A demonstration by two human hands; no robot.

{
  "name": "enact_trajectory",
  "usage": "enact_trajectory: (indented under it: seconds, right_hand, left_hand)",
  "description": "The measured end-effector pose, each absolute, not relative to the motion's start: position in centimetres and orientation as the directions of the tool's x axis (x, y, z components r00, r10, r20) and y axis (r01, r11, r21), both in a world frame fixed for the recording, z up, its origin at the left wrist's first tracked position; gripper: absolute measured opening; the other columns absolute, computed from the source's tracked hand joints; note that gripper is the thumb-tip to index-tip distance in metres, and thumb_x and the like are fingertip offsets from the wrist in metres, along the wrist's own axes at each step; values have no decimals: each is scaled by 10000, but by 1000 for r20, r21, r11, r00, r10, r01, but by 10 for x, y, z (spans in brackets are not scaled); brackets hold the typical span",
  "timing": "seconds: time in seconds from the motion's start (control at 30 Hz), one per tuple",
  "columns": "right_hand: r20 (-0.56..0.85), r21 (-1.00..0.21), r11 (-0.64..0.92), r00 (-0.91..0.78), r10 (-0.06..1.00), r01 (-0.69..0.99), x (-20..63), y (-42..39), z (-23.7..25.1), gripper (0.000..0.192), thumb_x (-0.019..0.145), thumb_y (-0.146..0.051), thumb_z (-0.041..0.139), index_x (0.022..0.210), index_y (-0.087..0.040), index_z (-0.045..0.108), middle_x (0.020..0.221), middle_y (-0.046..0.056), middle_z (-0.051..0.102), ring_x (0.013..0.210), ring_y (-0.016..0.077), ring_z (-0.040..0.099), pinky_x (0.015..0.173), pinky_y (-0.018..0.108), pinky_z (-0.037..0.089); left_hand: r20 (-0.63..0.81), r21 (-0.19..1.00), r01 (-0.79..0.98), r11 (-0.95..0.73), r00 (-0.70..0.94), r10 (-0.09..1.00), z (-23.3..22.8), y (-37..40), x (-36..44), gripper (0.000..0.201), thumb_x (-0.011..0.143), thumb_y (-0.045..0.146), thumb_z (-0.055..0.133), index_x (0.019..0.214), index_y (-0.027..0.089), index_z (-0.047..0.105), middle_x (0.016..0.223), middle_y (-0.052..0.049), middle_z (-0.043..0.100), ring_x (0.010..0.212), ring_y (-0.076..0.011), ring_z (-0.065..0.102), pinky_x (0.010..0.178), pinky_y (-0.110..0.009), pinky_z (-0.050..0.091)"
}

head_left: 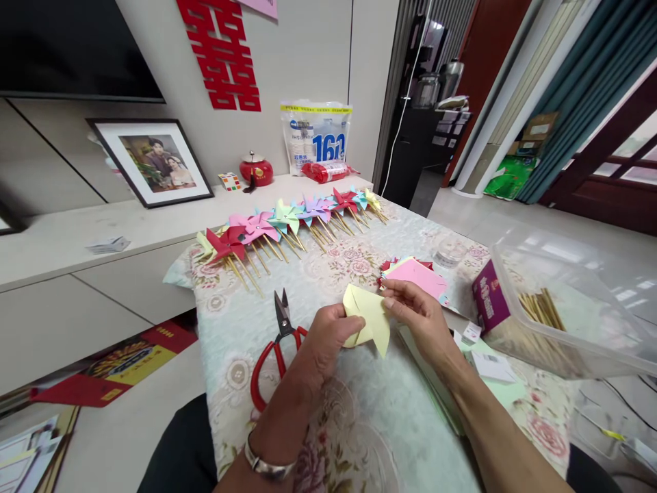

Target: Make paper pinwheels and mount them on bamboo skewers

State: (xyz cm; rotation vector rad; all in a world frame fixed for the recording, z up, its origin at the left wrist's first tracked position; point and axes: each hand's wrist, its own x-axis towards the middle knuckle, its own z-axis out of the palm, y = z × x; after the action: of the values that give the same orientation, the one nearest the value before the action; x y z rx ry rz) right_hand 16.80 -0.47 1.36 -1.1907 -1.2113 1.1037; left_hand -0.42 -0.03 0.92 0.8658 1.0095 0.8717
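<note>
A pale yellow paper pinwheel point(377, 323), partly folded, is held up over the table in front of me. My left hand point(328, 335) pinches its folded left side, thumb on top. At the paper's right edge, my right hand point(419, 320) has thumb and fingertips closed on a corner. Red-handled scissors point(280, 342) lie left of my left forearm, blades pointing away. Just beyond my right hand sits a pile of cut coloured paper point(417, 275), pink on top. Finished pinwheels on sticks point(259, 227) lie in a row along the table's far edge.
On the right stands a clear plastic box point(544, 342) of thin sticks point(544, 309), with small white boxes point(490, 366) beside it. A round clear container point(450, 253) is behind the paper pile. Beyond the flowered tablecloth point(241, 329), a cabinet holds a framed photo point(154, 164).
</note>
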Motion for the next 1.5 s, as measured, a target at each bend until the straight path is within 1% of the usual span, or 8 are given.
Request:
enact_trajectory:
  seconds: [0.13,0.3,0.57,0.7,0.87,1.07,1.27,1.5]
  right_hand:
    - [-42,-999,-45,-128,991,-23,168,-6,17,596,732,-311,737,1291,-171,585,846,10,638,790,186,595,720,313,440]
    - [-122,-992,-111,-251,960,58,170,-10,16,672,724,-228,713,1372,-181,539,885,12,654,803,192,609,685,299,446]
    - [-106,-973,-34,-312,944,229,178,-9,11,719,721,-161,703,1412,-264,534,913,7,673,830,207,622,693,297,481]
    - [-98,-960,-2,-330,939,279,177,-9,15,771,696,-118,675,1439,-233,502,886,2,666,791,190,612,675,282,475]
    - [-79,-950,38,-356,931,311,174,-11,19,800,685,-87,629,1462,-192,473,1054,45,685,893,201,622,729,283,481]
    - [-49,-949,58,-326,944,311,173,-13,17,785,649,-71,603,1421,-194,528,1077,45,691,903,207,625,739,285,484]
    - [-63,-992,-37,-214,975,123,172,-10,16,782,640,-129,632,1411,-189,515,1033,42,684,857,205,628,710,290,491]
    - [-24,-1000,-25,-30,999,-14,165,-7,18,775,601,-183,660,1361,-164,514,979,44,687,803,200,612,681,285,475]
  left_hand:
    - [-318,912,-132,389,370,873,8,-2,-6,281,580,275,693,783,88,744,640,-50,675,586,-149,569,553,-234,411]
    - [-297,931,-64,359,438,848,4,-3,-10,291,602,257,648,824,96,748,633,-28,640,603,-164,568,565,-250,400]
    - [-348,919,-24,394,424,836,9,-5,-7,233,570,235,677,765,128,746,656,-49,674,633,-204,610,589,-278,444]
    - [-341,926,-1,377,426,838,9,-5,-7,206,562,219,683,739,135,745,651,-48,674,640,-211,617,577,-271,441]
    - [-324,939,44,341,444,836,6,-4,-8,120,581,194,677,683,150,722,602,-25,648,631,-210,614,552,-260,433]
    - [-328,933,23,359,464,823,3,-3,-7,194,586,201,684,768,139,707,651,-24,649,651,-196,613,589,-263,438]
    - [-260,924,-150,350,423,868,5,-3,-10,245,711,378,735,763,148,670,672,-14,621,579,-121,533,531,-217,385]
    - [-190,877,-342,337,397,898,11,-4,-9,317,764,455,703,881,160,701,830,-67,684,733,-172,617,620,-246,462]
